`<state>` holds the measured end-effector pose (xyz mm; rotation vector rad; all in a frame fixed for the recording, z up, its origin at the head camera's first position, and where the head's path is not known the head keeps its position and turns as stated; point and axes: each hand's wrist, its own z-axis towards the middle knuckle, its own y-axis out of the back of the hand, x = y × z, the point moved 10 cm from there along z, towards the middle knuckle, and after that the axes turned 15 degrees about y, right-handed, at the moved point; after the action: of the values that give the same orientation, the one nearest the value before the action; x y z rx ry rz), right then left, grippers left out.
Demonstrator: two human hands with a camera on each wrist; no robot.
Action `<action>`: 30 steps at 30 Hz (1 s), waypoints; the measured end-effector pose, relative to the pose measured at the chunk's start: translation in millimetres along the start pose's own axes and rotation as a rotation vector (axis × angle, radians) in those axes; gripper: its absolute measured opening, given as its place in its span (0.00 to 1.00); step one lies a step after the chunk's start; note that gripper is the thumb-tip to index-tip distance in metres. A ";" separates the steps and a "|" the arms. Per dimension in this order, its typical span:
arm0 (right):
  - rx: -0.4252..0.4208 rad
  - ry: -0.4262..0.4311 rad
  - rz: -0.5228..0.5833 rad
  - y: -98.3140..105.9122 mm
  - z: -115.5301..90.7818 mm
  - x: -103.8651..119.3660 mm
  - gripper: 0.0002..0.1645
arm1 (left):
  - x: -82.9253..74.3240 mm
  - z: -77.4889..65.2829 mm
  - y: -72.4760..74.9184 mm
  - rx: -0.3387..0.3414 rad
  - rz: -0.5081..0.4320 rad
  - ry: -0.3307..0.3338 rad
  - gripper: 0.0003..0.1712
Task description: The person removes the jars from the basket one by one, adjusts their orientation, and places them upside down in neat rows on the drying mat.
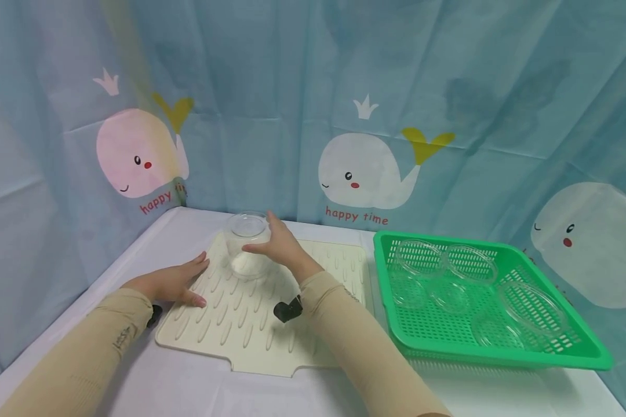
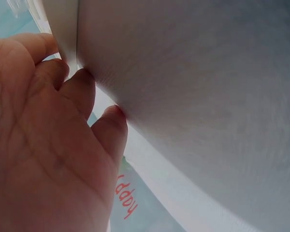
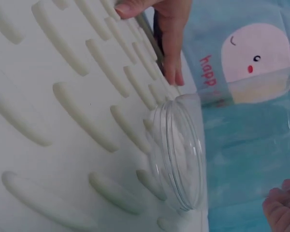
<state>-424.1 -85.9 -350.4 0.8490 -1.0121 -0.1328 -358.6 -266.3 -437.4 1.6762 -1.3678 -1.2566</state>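
Observation:
A clear round container (image 1: 247,246) stands on the far left part of a cream ridged draining board (image 1: 276,347). My right hand (image 1: 284,246) grips its side, thumb nearer me and fingers toward the far side. In the right wrist view, the clear rim of the container (image 3: 179,154) is by the board's ridges, with fingertips (image 3: 282,205) at the right edge of the picture. My left hand (image 1: 174,284) lies at the board's left edge, fingers extended. The left wrist view shows its fingertips (image 2: 111,121) against a pale surface beside the board's edge.
A green perforated basket (image 1: 501,359) stands to the right of the board, with several clear round lids or dishes (image 1: 472,263) inside. White cloth (image 1: 188,382) covers the table. A blue curtain (image 1: 271,116) printed with whales hangs behind it.

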 end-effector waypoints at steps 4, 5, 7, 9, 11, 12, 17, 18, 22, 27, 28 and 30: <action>0.023 0.006 -0.023 8.4 -1.8 2.7 0.63 | -1.2 -0.1 -0.6 -0.002 0.005 -0.004 0.70; 0.028 0.009 -0.027 11.8 -2.3 4.6 0.62 | -1.9 -0.7 0.0 -0.004 0.003 -0.007 0.70; 0.033 0.018 -0.034 20.1 -3.4 9.7 0.61 | -3.0 -1.9 1.4 -0.009 0.003 -0.013 0.70; 0.035 0.031 -0.039 29.3 -4.1 15.8 0.60 | -3.3 -2.8 2.5 -0.009 0.001 -0.012 0.69; 0.035 0.040 -0.033 37.9 -4.8 20.8 0.59 | -4.0 -3.3 2.8 -0.006 -0.003 -0.012 0.69; 0.033 0.045 -0.036 42.2 -5.1 23.0 0.58 | -4.4 -3.5 2.7 -0.003 -0.004 -0.014 0.69; 0.013 0.063 -0.039 63.5 -6.3 32.4 0.56 | -4.5 -2.5 1.3 0.002 -0.008 -0.023 0.70; 0.006 0.070 -0.040 67.9 -6.3 34.4 0.56 | -4.2 -2.1 1.1 0.001 -0.006 -0.023 0.70; -0.007 0.110 -0.021 83.0 -7.6 43.2 0.54 | -1.9 -0.9 0.7 -0.007 0.006 -0.023 0.70; -0.001 0.151 -0.003 104.2 -15.3 51.0 0.51 | -2.1 0.2 0.1 -0.005 0.005 -0.016 0.71; -0.001 0.157 -0.007 109.3 -17.9 52.6 0.50 | -1.7 0.7 -0.3 -0.002 0.003 -0.010 0.71; -0.001 0.172 -0.015 119.3 -24.0 55.0 0.49 | -1.6 1.5 -1.1 -0.002 0.005 -0.011 0.71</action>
<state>-407.4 -16.7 -237.4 0.8527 -0.8446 -0.0715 -359.6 -264.4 -438.5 1.6657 -1.3758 -1.2653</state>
